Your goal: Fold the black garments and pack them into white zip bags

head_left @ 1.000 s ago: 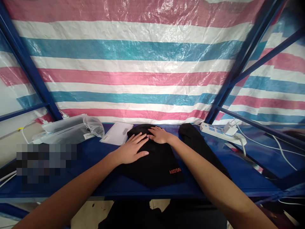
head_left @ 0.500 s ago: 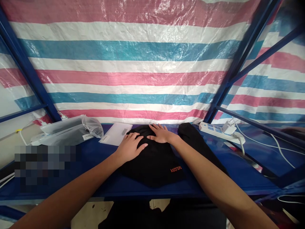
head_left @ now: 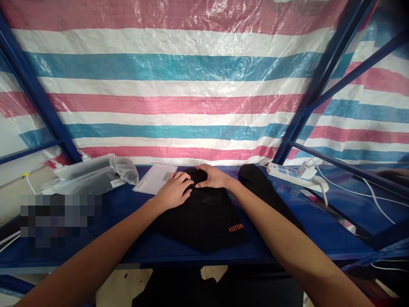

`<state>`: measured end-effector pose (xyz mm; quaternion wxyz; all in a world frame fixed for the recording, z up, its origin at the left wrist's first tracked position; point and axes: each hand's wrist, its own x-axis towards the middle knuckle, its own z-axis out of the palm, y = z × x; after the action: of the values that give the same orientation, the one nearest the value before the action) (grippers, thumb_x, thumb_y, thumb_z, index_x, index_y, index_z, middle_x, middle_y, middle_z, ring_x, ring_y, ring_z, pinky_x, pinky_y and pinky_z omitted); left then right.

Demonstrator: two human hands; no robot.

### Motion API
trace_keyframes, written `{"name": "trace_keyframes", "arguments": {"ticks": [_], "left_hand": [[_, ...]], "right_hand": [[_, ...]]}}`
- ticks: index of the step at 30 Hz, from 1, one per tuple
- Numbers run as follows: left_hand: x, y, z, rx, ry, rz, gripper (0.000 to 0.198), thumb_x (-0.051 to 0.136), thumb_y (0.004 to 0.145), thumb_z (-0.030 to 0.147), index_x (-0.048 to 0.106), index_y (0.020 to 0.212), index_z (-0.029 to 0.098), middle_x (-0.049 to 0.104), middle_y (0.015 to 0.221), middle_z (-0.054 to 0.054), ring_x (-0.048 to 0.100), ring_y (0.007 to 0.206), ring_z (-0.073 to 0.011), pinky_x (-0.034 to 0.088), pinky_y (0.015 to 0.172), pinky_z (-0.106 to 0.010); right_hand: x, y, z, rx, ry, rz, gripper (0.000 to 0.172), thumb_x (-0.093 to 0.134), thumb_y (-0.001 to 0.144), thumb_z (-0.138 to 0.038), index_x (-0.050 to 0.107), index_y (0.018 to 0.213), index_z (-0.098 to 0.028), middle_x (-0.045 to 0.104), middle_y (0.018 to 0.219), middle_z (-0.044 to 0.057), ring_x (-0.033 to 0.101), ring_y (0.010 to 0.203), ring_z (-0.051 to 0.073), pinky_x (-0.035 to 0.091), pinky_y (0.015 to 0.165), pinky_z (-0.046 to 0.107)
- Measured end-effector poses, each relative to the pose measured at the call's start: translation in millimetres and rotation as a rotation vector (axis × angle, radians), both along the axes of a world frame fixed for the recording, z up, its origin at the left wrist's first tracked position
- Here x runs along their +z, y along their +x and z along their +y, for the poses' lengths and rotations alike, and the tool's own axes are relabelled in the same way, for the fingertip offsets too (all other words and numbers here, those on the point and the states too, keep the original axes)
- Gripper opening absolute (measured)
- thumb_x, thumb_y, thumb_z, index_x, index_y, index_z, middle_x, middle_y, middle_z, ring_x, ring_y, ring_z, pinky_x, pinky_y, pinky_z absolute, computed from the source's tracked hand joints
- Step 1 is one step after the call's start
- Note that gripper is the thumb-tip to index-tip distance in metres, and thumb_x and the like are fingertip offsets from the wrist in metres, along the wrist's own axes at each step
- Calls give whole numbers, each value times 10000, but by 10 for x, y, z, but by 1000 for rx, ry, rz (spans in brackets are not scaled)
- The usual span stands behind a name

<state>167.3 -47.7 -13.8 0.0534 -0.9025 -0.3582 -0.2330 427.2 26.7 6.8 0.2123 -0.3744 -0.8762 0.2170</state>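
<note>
As the head view shows, cloth (head_left: 207, 217) lies on the desk (head_left: 111, 226), orange lettering (head_left: 236, 228) near its right corner. Left hand (head_left: 174, 192): fingers curled over the far-left part, beside the paper (head_left: 151, 181). Right hand (head_left: 215, 177): thumb and fingers apart around the far edge. Can't tell if either pinches fabric. Step in hand looks like working that edge; next move calls for an even hold both sides. Black piece (head_left: 271, 194) right of it, can't tell if joined.

Arms (head_left: 270, 217) reach forward, left hand (head_left: 174, 191) and right hand (head_left: 213, 177) nearly meeting (left fingers (head_left: 182, 176) bent).
</note>
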Motion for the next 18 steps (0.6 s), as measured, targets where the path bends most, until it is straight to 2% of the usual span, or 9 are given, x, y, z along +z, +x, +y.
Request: {"name": "trace_keyframes", "arguments": {"ticks": [2,4,7,11,15,18], "left_hand": [[3,21,-6,-60,-22,18,310,526,1071,237,748,1286,260,689,1361,-91,578,1323,-316,410,1159,-518],[-6,32,-1,-85,-71,32,325,497,1078,226,780,1232,270,713,1342,-78,612,1283,-302,438,1142,-501],[-17,32,15,-78,-110,22,331,490,1083,245,792,1213,268,737,1274,-81,652,1182,-293,481,1076,-491],[0,16,16,-70,-126,-1,328,524,1070,274,773,1284,267,727,1278,-91,652,1193,-299,491,1074,-485],[-10,-15,17,-61,-97,-15,427,541,1070,304,680,1473,270,651,1483,-105,561,1403,-333,411,1214,-529],[-60,-52,43,4,-140,-46,543,558,1075,375,569,1602,245,543,1635,-134,459,1536,-360,345,1289,-558]], "right_hand": [[3,-11,-18,17,-57,12,1087,949,743,-627,493,1663,-271,649,1541,140,627,1414,375,457,1234,528],[-12,-16,-27,35,-118,-7,1156,953,717,-657,449,1692,-296,630,1576,131,609,1441,374,446,1248,525],[-47,-2,-4,20,-129,-63,1227,925,693,-740,415,1716,-294,497,1705,130,469,1570,400,364,1312,530],[-64,22,50,-37,-151,-181,1339,888,665,-823,311,1757,-305,349,1791,124,309,1655,425,278,1351,557],[-60,24,64,-74,-174,-238,1418,886,637,-847,235,1775,-308,240,1828,132,193,1691,436,212,1366,591],[-74,35,59,-58,-159,-210,1339,854,689,-855,285,1765,-295,272,1821,109,153,1703,416,183,1378,582]]}}
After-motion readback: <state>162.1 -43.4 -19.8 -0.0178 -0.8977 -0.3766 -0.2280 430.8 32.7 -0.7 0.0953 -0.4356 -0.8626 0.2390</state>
